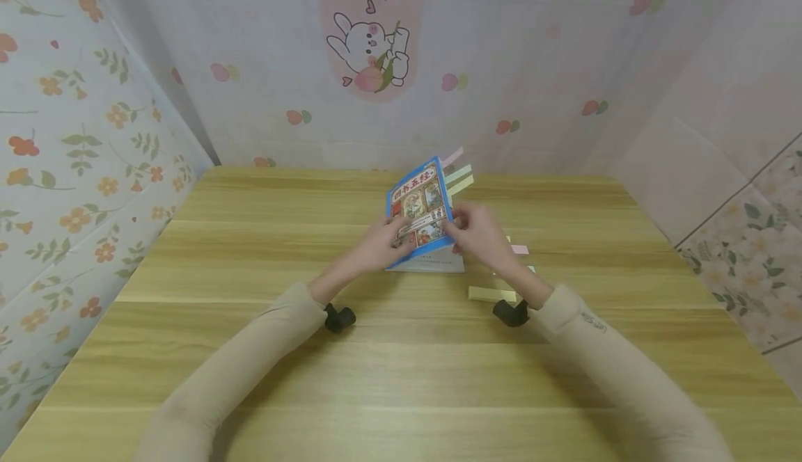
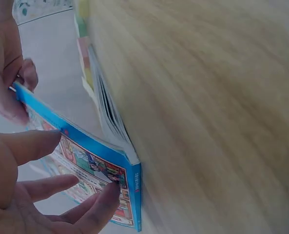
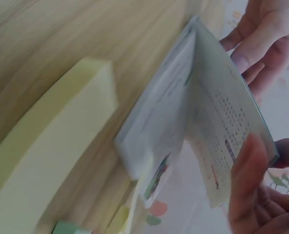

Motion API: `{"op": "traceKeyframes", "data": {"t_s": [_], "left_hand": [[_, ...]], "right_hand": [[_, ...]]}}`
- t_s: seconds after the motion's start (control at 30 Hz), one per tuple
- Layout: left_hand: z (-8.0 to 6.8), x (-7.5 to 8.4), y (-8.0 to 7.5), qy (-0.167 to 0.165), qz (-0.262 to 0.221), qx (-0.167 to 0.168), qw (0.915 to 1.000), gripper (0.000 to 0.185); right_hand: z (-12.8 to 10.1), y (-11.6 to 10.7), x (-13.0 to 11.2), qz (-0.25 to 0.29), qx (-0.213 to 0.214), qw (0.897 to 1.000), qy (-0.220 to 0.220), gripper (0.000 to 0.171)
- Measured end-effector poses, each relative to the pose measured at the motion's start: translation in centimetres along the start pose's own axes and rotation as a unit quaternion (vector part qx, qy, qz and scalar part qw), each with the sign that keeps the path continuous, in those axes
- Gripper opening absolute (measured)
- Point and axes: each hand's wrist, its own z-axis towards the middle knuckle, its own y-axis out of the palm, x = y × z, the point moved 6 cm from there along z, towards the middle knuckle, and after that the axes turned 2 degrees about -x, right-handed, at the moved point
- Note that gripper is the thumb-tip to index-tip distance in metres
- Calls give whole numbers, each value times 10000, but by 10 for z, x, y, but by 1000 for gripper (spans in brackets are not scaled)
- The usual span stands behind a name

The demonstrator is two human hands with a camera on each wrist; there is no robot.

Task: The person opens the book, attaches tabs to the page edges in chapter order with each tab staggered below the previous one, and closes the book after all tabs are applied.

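A blue-edged book (image 1: 421, 201) with an illustrated cover stands partly open, its cover block tilted up from the pages (image 1: 435, 261) lying on the table. My left hand (image 1: 379, 243) touches the cover's lower left with spread fingers (image 2: 42, 144). At the right edge, my right hand (image 1: 481, 234) pinches the raised part between thumb and fingers. Printed inner pages (image 3: 222, 117) show in the right wrist view. Pink, green and yellow paper tabs (image 1: 459, 175) stick out past the book's upper right edge.
A yellow sticky-note pad (image 1: 491, 294) lies beneath the right forearm. More coloured slips (image 1: 520, 249) lie right of the book, partly covered by the right hand. The wooden table (image 1: 401, 378) meets a patterned curtain (image 1: 263, 100) at the back.
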Motion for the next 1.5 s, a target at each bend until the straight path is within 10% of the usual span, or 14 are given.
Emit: {"op": "traceKeyframes", "data": {"t_s": [0.5, 1.5], "left_hand": [[-4, -6, 24, -459, 1420, -1011, 9836, 69], [6, -32, -5, -994, 1714, -1002, 9750, 68]], "right_hand": [[-11, 13, 31, -1787, -1075, 9735, 934, 44], [32, 47, 27, -2197, -1545, 9629, 272, 51]]}}
